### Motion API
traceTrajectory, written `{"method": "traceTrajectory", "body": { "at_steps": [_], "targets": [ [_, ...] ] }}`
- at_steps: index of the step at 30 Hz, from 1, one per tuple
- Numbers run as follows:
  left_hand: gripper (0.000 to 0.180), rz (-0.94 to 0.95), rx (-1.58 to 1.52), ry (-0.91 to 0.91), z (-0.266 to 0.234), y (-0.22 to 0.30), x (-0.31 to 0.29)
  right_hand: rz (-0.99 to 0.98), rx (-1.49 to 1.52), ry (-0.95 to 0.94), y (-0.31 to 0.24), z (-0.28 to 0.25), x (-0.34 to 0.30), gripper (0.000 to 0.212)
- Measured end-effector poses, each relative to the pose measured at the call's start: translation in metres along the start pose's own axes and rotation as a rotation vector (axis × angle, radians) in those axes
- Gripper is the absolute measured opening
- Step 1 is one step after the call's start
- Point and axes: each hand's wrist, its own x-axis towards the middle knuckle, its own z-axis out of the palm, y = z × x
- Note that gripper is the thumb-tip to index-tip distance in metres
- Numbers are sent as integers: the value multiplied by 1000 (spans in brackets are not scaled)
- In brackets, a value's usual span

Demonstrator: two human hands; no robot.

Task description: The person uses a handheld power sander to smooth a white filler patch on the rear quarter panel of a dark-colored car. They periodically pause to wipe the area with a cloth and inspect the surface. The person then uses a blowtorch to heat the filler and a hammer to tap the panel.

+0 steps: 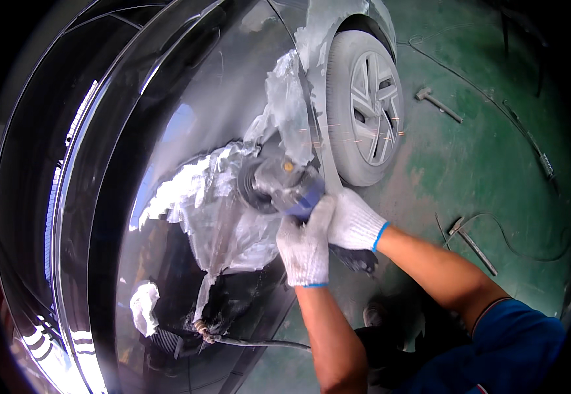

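Note:
Both my hands, in white knit gloves with blue cuffs, are closed round an angle grinder [306,198] with a grey head and blue body. My left hand [304,246] wraps its near side. My right hand [354,220] grips it just to the right, and a dark part of the tool shows below that wrist. The disc [254,187] lies against the dark car door [187,141], at a patch of bare, scratched metal [216,226]. It is blurred, and orange sparks [364,134] streak right across the wheel. Where the disc meets the metal is partly hidden.
A dusty grey car wheel [358,108] stands beyond the grinder. A cable [259,343] with a brownish end lies against the lower door. On the green floor [456,171] are a hammer [440,105], another hammer-like tool [474,246] and a long thin cable [489,95].

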Motion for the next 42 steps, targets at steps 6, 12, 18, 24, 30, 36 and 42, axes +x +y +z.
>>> {"method": "traceTrajectory", "body": {
  "at_steps": [6, 12, 18, 24, 30, 36, 42],
  "targets": [
    [50, -33, -7, 8, -1, 7, -1, 115, 73, -20, -19, -10, 2, 47],
    [53, -97, -265, -128, 4, -32, 10, 195, -239, 15, -16, -15, -7, 44],
    [47, -33, -553, -280, 11, -37, 34, 208, -340, 102, -36, -28, 7, 44],
    [44, 37, -294, -69, 20, -13, 22, 23, -102, 127, -3, -18, 18, 47],
    [44, 126, -208, 81, 17, 6, 3, -203, 189, 62, -1, 1, 34, 44],
    [41, 202, -172, -34, 37, 12, 14, 196, 264, -126, -4, -51, 60, 50],
    [46, 278, -114, 314, 59, -2, -21, -134, 342, -68, -16, -40, 38, 54]
  ]
}}
